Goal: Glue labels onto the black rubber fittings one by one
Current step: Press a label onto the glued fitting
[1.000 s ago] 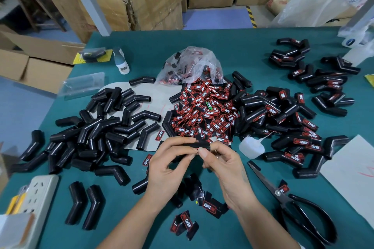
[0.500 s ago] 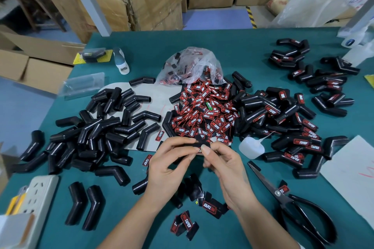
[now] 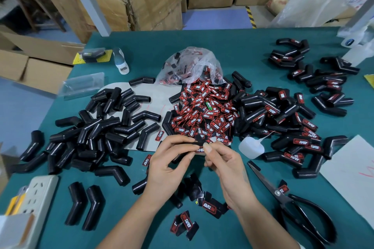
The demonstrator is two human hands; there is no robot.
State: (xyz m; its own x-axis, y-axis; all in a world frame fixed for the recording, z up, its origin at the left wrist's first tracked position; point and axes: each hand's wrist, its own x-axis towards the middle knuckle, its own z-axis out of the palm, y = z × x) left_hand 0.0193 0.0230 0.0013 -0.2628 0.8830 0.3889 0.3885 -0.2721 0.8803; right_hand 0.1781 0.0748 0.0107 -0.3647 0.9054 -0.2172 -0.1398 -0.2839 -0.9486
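Both hands, left hand (image 3: 172,164) and right hand (image 3: 223,162), pinch one black rubber fitting (image 3: 197,143) between them (probably to press its label flat).

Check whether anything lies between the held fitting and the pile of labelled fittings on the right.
The left hand and right hand grip the black fitting. Between it and the labelled pile, the white glue bottle lies on the mat; lifting over it would avoid it.

the left hand (image 3: 170,166) and right hand (image 3: 224,168) covered most of the black fitting (image 3: 195,143) pinched between them, while the scissors (image 3: 299,206) and power strip (image 3: 30,206) ran past the frame's edges.
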